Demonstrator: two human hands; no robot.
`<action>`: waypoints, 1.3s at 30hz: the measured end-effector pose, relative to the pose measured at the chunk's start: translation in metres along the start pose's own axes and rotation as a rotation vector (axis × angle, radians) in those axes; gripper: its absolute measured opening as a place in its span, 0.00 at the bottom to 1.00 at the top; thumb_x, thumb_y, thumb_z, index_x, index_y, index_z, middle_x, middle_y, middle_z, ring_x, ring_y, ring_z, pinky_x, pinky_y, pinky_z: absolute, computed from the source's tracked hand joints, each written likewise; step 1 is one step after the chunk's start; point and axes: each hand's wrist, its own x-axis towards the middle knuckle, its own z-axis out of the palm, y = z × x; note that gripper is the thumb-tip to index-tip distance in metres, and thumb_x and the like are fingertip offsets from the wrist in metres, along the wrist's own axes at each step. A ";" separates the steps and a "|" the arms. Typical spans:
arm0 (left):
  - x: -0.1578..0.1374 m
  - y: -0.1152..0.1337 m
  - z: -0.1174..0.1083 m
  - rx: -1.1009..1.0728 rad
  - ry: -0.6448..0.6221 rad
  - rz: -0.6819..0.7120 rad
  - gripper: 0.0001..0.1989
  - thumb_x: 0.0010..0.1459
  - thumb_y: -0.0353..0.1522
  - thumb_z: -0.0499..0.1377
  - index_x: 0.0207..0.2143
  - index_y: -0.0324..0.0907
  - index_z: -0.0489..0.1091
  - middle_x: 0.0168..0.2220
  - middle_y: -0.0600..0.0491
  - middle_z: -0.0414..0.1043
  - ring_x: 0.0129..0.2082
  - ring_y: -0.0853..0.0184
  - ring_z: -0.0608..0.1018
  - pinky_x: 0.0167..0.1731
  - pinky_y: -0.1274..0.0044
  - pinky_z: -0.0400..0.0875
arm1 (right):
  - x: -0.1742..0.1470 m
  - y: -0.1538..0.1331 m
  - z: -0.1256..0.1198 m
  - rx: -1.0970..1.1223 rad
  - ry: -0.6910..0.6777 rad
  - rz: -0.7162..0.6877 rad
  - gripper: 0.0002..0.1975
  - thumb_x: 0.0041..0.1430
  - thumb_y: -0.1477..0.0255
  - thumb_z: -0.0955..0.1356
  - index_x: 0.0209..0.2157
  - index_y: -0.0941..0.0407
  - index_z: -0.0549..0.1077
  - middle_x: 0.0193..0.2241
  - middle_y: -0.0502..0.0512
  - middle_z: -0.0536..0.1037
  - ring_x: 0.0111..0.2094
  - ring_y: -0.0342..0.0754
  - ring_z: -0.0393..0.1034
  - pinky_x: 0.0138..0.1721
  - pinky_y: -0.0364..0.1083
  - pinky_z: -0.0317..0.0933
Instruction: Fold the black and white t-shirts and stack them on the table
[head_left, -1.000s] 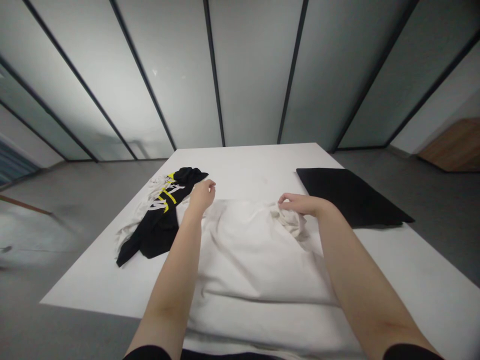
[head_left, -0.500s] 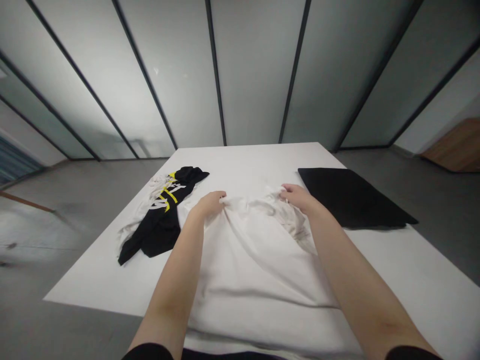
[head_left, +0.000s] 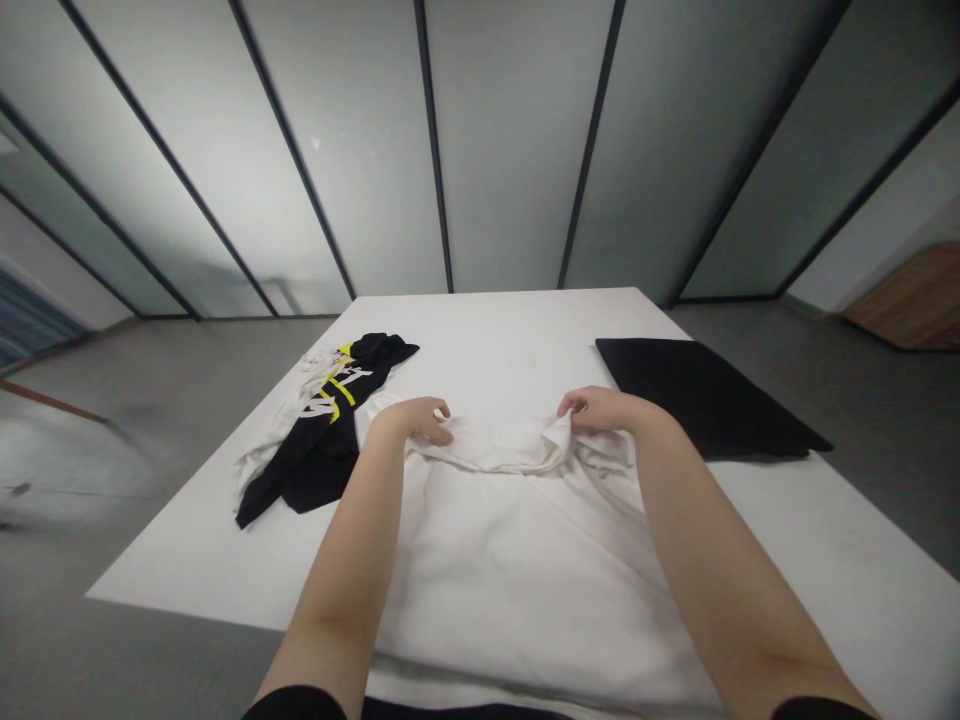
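A white shirt [head_left: 525, 560] lies spread over the near part of the table, its neckline edge [head_left: 487, 465] curving between my two hands. My left hand [head_left: 420, 420] rests at the left end of that neckline, thumb and index finger apart, with no cloth visible between them. At the right end, my right hand [head_left: 596, 408] pinches a raised fold of the collar between thumb and fingers. Cloth bunches in wrinkles under my right wrist. The shirt's lower hem lies close to my body.
On the left of the white table [head_left: 187, 560] lies a crumpled heap of clothes, a black garment [head_left: 322, 460] with yellow and white print over a white one [head_left: 262, 450]. A flat black sheet [head_left: 697, 395] is at the right. Frosted glass panels [head_left: 510, 150] stand behind.
Both hands have come down and slightly nearer, lowering the shirt's top edge. The left hand has let go of the cloth. The neckline now lies flatter and shows more clearly.
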 end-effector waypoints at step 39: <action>0.000 0.042 0.008 0.024 0.700 -0.079 0.14 0.69 0.32 0.54 0.48 0.44 0.80 0.47 0.41 0.82 0.52 0.51 0.82 0.53 0.66 0.74 | 0.022 0.021 0.016 -0.115 0.894 0.193 0.14 0.63 0.69 0.65 0.46 0.54 0.80 0.50 0.65 0.80 0.55 0.63 0.71 0.59 0.58 0.60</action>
